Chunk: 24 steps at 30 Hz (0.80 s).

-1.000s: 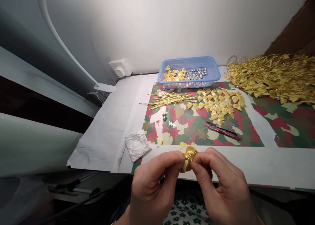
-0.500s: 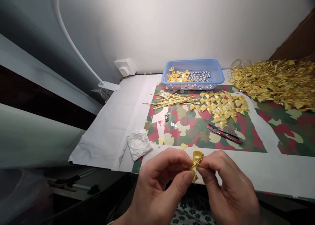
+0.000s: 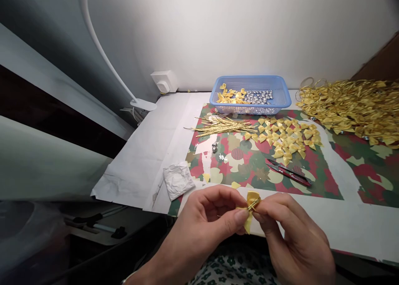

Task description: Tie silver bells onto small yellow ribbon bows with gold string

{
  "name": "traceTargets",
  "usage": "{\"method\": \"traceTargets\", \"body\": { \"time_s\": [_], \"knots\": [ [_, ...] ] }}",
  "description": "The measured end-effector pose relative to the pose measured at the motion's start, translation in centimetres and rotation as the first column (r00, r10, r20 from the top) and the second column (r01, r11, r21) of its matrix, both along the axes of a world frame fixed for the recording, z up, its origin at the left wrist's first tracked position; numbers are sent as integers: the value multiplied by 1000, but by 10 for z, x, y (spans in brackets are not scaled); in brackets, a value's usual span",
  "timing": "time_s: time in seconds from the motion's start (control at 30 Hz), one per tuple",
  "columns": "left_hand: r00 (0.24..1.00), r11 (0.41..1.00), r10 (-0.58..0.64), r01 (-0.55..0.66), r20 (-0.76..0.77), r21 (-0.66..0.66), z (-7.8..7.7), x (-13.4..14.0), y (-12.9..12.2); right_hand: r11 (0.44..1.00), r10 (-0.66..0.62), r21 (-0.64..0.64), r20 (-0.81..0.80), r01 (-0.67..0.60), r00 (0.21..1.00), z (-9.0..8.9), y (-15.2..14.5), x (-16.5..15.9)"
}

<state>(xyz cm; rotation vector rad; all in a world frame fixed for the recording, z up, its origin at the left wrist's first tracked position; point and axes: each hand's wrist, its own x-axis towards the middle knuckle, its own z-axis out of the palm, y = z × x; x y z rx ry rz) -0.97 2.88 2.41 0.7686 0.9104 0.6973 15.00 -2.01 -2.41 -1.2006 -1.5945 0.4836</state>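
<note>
Between my two hands, at the table's front edge, is a yellow ribbon bow with gold cord crossing its middle. My left hand pinches the bow from the left between thumb and fingers. From the right, my right hand is closed, thumb against fingertips, on the gold cord at the bow's centre. The fingertips hide part of the cord. Beyond the hands lie thread snips, rows of yellow bows, a bundle of gold cords and a few small silver bells.
A blue basket with bows and silver bells stands against the wall. At the right is a large heap of finished yellow bows on cords. A crumpled white tissue lies left of my hands. A white lamp rises at the left.
The view has shifted slightly, so the table things appear a little farther right. Both hands stay on the bow, with the left thumb now higher against its middle.
</note>
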Motion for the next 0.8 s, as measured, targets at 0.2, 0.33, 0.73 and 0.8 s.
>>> {"method": "traceTargets", "body": {
  "time_s": [0.2,0.33,0.73,0.8],
  "knots": [
    [998,993,24,-16,61,-118,0,-2,2,999,30,-11,-39,-31,999,-1,0,-2],
    [988,981,29,2,155,-196,0,-1,4,1000,1,8,-80,-1,997,-4,0,-7],
    [980,964,41,12,193,-264,-4,-2,5,996,61,67,2,-61,998,-6,2,-2],
    [982,960,39,14,183,-279,-5,-2,5,996,61,69,6,-61,998,-6,2,-3]
  ]
}}
